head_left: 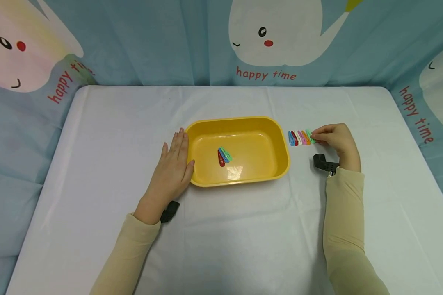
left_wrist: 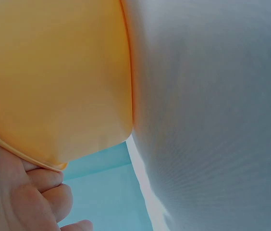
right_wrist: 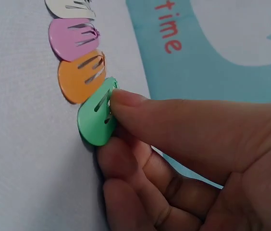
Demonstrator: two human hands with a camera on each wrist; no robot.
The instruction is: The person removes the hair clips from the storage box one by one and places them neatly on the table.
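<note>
My left hand [head_left: 170, 172] rests straight-fingered and unclenched against the left rim of the yellow tray [head_left: 252, 143]. To the tray's right, my right hand [head_left: 337, 141] pinches a green hair clip [right_wrist: 93, 121] between thumb and fingers, at the end of a row of clips farthest from the tray, just beside an orange clip [right_wrist: 78, 79], over the white-covered counter [head_left: 243, 241]. Inside the tray, left of its middle, lie three more clips [head_left: 224, 156]: red, blue and green.

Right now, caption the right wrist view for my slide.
Right hand pinching a green hair clip; orange clip, pink clip and white clip lined up beyond.
</note>
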